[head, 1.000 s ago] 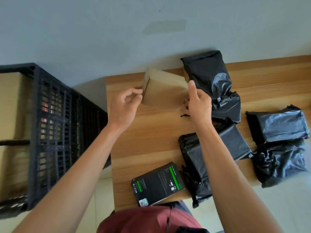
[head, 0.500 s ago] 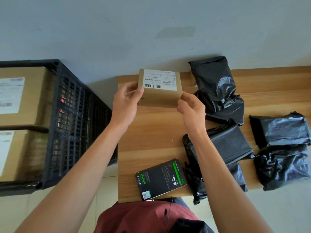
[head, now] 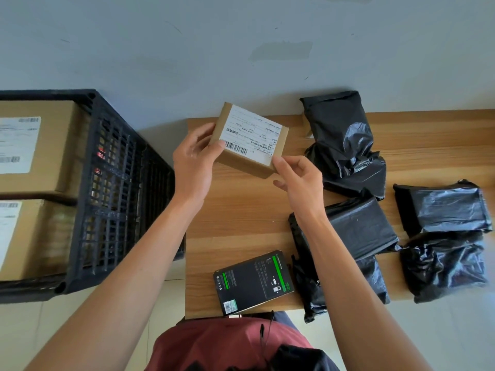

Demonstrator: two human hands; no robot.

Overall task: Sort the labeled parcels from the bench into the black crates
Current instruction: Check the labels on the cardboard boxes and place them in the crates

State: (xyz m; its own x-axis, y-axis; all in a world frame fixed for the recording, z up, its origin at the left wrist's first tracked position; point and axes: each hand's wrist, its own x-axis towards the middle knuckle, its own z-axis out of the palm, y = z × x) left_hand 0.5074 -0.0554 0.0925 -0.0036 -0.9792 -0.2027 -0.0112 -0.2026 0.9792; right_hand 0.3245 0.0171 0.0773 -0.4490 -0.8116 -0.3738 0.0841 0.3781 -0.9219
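Both hands hold a small brown cardboard box (head: 250,141) with a white printed shipping label (head: 250,133) above the far left corner of the light wooden worktop (head: 241,210). The left hand (head: 194,162) grips the box's left end, thumb on the label by the barcode, fingers behind; the right hand (head: 300,180) pinches the near right corner between thumb and fingers. The box is tilted, label face up toward the camera.

Left of the worktop stands a black slatted plastic crate (head: 115,188) — inside it lie two larger brown cardboard boxes (head: 34,148), each with a white label. On the worktop's right half lie several parcels in crinkled black plastic bags (head: 345,145), some touching one another. A flat black packet with green stripes (head: 253,282) lies at the near edge, just beside one bag.
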